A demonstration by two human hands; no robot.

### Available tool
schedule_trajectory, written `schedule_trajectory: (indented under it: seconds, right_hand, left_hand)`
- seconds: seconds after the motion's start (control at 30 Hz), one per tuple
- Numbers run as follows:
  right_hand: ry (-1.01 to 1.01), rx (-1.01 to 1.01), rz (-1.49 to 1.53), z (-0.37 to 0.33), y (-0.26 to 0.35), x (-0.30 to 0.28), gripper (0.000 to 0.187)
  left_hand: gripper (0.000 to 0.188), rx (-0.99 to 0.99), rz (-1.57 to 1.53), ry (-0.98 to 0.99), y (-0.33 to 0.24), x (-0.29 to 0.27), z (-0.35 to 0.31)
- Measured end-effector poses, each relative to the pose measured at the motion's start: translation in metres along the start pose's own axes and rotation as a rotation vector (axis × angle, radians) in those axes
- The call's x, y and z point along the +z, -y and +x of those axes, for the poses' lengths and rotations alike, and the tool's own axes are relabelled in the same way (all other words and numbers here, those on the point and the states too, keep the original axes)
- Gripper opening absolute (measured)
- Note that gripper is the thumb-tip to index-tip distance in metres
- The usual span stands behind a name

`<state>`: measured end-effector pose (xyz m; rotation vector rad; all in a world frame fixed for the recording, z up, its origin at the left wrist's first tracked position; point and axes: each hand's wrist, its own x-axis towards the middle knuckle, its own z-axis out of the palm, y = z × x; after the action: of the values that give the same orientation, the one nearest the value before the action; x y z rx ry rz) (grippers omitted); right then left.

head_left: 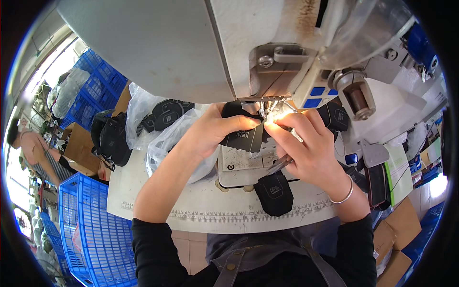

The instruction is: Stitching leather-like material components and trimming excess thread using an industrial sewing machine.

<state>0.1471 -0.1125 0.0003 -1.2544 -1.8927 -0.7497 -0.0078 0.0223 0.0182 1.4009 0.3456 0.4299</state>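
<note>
My left hand (210, 131) grips a black fabric piece (241, 138) with pale lettering, thumb on top, at the needle area (265, 109) of a sewing machine (191, 52). Brought together at the lit needle, thumb and forefinger of my right hand (303, 141) meet by the fabric's right edge; whether they pinch thread or cloth is too small to tell. A slim metal tool (279, 165), its kind partly hidden, sticks out from under that hand's curled fingers. Just below, a finished-looking black pouch-shaped piece (274, 193) lies on the white table (191, 210).
Clear plastic bags (165, 143) with more black pieces (172, 112) lie at the left. A blue crate (95, 234) stands beside the table's left edge. On the right are a thread bobbin (357, 98), a dark phone-like slab (377, 184) and cardboard boxes (397, 229). Another person (36, 148) is far left.
</note>
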Motion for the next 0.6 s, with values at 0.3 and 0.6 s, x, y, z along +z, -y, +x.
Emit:
schedule_trajectory:
  seconds: [0.3,0.6]
  right_hand:
    - [-0.026,-0.021,0.052,0.000,-0.004,-0.002,0.039]
    - [-0.062,0.008,0.134,0.001,-0.010,-0.005,0.038]
  left_hand:
    - [0.029,-0.020,-0.042,-0.135,0.001,0.019,-0.016]
    - [0.032,-0.128,-0.105,-0.073,-0.002,0.007,-0.014]
